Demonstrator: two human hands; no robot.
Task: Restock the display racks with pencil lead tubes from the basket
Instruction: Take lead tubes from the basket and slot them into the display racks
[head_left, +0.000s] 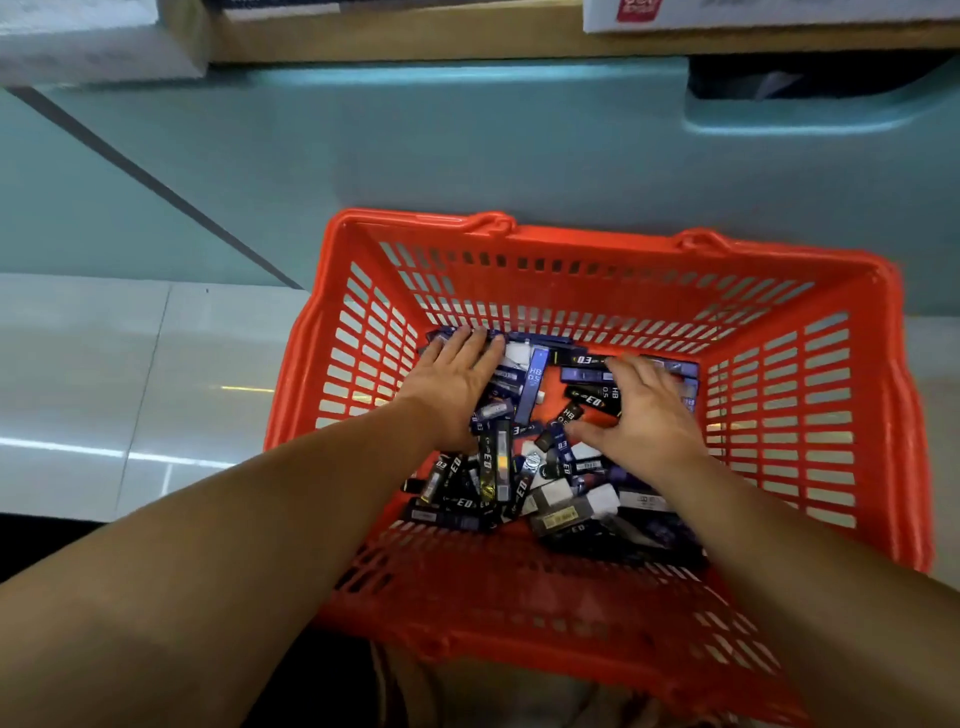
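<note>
Raking: left hand (452, 387) and right hand (647, 415), both flat with fingers spread, over loose blue-and-black plastic pencil lead tubes (498, 457) in orange slotted plastic basket (597, 244); advisable: gather like grades together.

Left grip (451, 388), right grip (645, 418), forearms (249, 525) all bare

dark lead tubes (519, 467), heaped in red basket (779, 395)

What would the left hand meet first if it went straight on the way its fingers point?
Probably the basket's far wall: the left hand lies on the lead tubes with fingers aimed at it, and only a few tubes lie between. Depth is hard to judge.
</note>
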